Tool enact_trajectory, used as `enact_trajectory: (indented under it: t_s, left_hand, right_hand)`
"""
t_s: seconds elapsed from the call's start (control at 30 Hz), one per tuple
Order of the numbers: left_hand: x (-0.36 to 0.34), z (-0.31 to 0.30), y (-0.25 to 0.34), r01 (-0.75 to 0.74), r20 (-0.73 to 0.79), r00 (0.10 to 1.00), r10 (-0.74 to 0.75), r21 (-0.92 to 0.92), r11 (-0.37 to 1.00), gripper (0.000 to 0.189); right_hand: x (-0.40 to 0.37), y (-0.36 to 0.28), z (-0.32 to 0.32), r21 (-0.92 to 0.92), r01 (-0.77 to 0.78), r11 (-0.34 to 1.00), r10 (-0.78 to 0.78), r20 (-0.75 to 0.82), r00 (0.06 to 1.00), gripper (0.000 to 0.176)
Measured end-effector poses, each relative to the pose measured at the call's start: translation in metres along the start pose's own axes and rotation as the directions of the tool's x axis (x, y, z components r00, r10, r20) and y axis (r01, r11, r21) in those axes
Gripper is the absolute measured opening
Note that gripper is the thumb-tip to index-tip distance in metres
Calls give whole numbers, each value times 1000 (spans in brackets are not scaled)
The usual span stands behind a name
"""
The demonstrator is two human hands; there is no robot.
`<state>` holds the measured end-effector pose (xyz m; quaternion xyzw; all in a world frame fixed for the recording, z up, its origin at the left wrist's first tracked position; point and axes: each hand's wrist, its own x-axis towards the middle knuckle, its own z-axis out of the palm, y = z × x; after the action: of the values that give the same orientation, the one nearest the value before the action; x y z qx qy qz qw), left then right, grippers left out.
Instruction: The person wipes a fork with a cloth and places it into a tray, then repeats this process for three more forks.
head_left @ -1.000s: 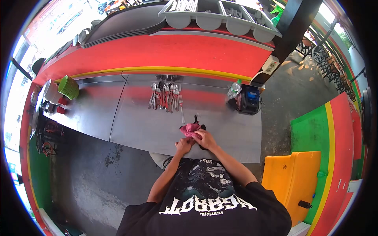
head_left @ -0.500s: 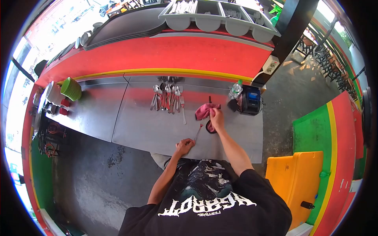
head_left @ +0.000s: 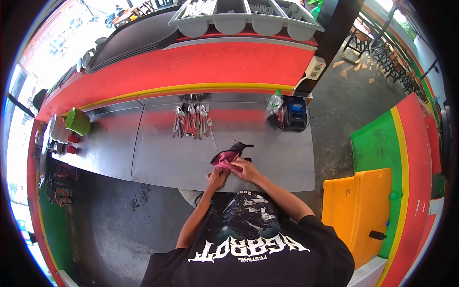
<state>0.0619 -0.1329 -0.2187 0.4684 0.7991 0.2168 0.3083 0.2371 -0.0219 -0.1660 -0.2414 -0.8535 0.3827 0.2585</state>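
Okay, right hand (head_left: 247, 170) is closed on the pink cloth (head_left: 228, 157), bunched over the near edge of the metal table (head_left: 167, 160). Left hand (head_left: 217, 178) is closed at the cloth's near side, on a fork (head_left: 234, 141) mostly covered, tines just showing past it. Beyond: spoon-and-fork pile (head_left: 191, 119), bottle (head_left: 275, 102) beside dark device (head_left: 294, 115), cutlery tray (head_left: 244, 21) on the ledge.

Rag (head_left: 227, 158): wrinkly, dull cloth
Table (head_left: 172, 162): smooth, shiny metal
Spoons (head_left: 192, 118): shiny metal
Bottle (head_left: 275, 102): clear, shiny plastic
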Motion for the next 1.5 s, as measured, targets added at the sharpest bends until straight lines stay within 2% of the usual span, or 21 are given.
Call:
enact_trajectory:
  t_s: [0.03,0.2,0.3,0.43,0.53,0.67,0.77,0.87,1.03,1.23,1.43,1.5]
  left_hand:
    - [-2,-4,4,20,50,999,-19,-14,1000,36]
    - [-4,-13,11,5,80,997,1,-79,997,32]
    - [-9,-19,15,-16,91,995,28,-128,992,34]
    - [-6,-26,10,29,131,991,9,-288,957,37]
    - [-5,-30,5,-18,101,993,61,-384,923,36]
    - [-5,-29,4,-31,102,992,75,-376,926,32]
    - [-3,-26,1,-39,91,993,79,-381,924,31]
    - [-6,-30,5,-25,98,993,65,-363,932,30]
    - [-11,-29,10,-53,33,997,71,-387,921,29]
    - [-13,-39,17,-38,65,996,65,-349,936,27]
    - [-12,-36,14,-154,-25,988,153,-276,949,24]
    - [-13,-36,15,-140,-31,990,137,-322,937,25]
  right_hand:
    - [1,0,-2,-24,-19,1000,18,-18,1000,35]
    - [8,7,-2,-132,-38,991,12,-198,980,24]
    - [23,15,-11,-165,-183,969,124,-315,941,19]
    - [40,32,-19,-261,-240,935,96,-466,880,17]
    - [45,43,-15,-182,-428,885,263,-562,784,19]
    - [38,44,-13,-16,-415,910,311,-636,706,26]
    - [23,41,-10,32,-366,930,282,-700,656,30]
    - [15,33,-12,75,-381,921,322,-699,639,29]
    - [12,35,-14,40,-381,924,309,-666,679,30]
    - [14,40,-7,34,-422,906,330,-681,654,31]
    - [18,42,-2,37,-428,903,334,-687,646,32]
    - [17,42,-4,42,-417,908,327,-695,640,32]
